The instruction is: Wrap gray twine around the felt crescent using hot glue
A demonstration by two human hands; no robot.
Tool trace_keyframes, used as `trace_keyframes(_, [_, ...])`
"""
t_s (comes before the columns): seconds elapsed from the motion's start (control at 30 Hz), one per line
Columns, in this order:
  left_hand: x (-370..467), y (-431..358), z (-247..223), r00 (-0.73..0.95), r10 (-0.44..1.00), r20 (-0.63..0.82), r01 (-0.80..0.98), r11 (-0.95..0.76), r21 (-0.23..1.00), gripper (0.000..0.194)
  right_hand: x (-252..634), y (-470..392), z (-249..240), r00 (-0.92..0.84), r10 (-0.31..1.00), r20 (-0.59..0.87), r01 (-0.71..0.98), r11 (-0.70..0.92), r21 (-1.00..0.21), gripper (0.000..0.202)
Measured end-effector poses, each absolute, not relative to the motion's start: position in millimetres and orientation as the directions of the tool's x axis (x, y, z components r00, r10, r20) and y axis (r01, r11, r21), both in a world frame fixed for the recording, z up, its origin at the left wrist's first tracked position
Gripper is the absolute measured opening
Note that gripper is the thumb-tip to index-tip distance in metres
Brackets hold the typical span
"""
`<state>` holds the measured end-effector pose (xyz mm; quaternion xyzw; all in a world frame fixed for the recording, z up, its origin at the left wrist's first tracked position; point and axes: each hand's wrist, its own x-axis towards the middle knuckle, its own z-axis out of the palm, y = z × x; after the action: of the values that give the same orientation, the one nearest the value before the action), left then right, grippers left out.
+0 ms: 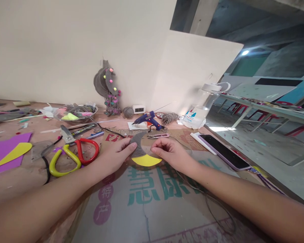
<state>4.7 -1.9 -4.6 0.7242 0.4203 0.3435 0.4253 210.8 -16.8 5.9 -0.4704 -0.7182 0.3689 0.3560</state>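
A yellow crescent-shaped cutout (147, 160) is partly covered by wound grey yarn (138, 143); its lower part shows bare yellow. My left hand (121, 152) grips the crescent from the left, thumb lying on the wrapped part. At the crescent's right side, my right hand (170, 152) is closed in a pinch on the yarn, close to the yellow edge. From beneath that hand, a loose strand trails over the cardboard (121, 216) toward the lower right. Just beyond the hands lie small pink-handled snips (160, 136).
Scissors (74, 152) with red and yellow handles lie left, near purple and yellow sheets (12, 153). Behind stand a blue glue gun (149, 119), a yarn ball (128, 112), a decorated grey crescent (107, 86) and a water bottle (196, 106). A phone (224, 152) lies right.
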Motion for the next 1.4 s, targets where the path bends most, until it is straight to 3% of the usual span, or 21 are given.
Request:
trace_keyframes(0.37, [4.4, -4.3, -3.3, 0.507, 0.858, 0.082, 0.239, -0.231, 0.943, 0.034, 210.8, -16.3, 2.4, -0.295, 0.939, 0.179, 0.376, 0.286, -0.881, 0.019])
trace_keyframes(0.5, [5.0, -4.1, -3.3, 0.399, 0.913, 0.089, 0.208, -0.184, 0.961, 0.033, 214.6, -13.8, 1.8, -0.234, 0.947, 0.220, 0.295, 0.285, -0.912, 0.029])
trace_keyframes(0.63, [4.2, -3.5, -1.5, 0.334, 0.937, 0.100, 0.209, -0.177, 0.962, 0.035, 217.3, -14.6, 4.1, -0.155, 0.952, 0.265, 0.276, 0.300, -0.913, 0.023])
trace_keyframes(0.8, [4.8, -2.0, -0.9, 0.331, 0.932, 0.146, 0.168, -0.210, 0.963, 0.029, 211.9, -22.1, 4.0, -0.282, 0.935, 0.213, 0.364, 0.310, -0.878, 0.022])
trace_keyframes(0.87, [6.3, -1.0, -1.9, 0.325, 0.932, 0.159, 0.110, -0.205, 0.973, 0.026, 209.0, -25.6, 3.8, -0.313, 0.918, 0.242, 0.427, 0.364, -0.828, 0.019])
trace_keyframes(0.97, [8.0, 0.1, -3.5, 0.322, 0.934, 0.157, 0.044, -0.181, 0.983, 0.041, 205.6, -31.0, 4.7, -0.323, 0.893, 0.312, 0.572, 0.447, -0.688, 0.015])
trace_keyframes(1.03, [8.1, -0.1, -3.7, 0.328, 0.933, 0.149, 0.046, -0.173, 0.984, 0.041, 203.9, -34.1, 5.9, -0.385, 0.862, 0.331, 0.634, 0.507, -0.584, 0.013])
trace_keyframes(1.2, [6.8, -3.6, -0.8, 0.313, 0.937, 0.157, 0.134, -0.207, 0.969, 0.036, 201.5, -39.0, 7.8, -0.594, 0.712, 0.373, 0.646, 0.699, -0.306, 0.003])
trace_keyframes(1.27, [6.4, -4.4, 1.0, 0.294, 0.945, 0.143, 0.135, -0.189, 0.973, 0.034, 201.6, -39.8, 8.7, -0.649, 0.657, 0.383, 0.610, 0.751, -0.254, 0.004])
trace_keyframes(1.33, [5.7, -4.3, 2.8, 0.266, 0.959, 0.097, 0.130, -0.135, 0.982, 0.034, 202.4, -39.4, 10.2, -0.645, 0.662, 0.382, 0.580, 0.750, -0.319, 0.013])
trace_keyframes(1.4, [4.4, -3.7, 4.3, 0.241, 0.969, 0.055, 0.136, -0.090, 0.987, 0.035, 203.4, -36.7, 12.3, -0.541, 0.740, 0.400, 0.565, 0.672, -0.479, 0.022])
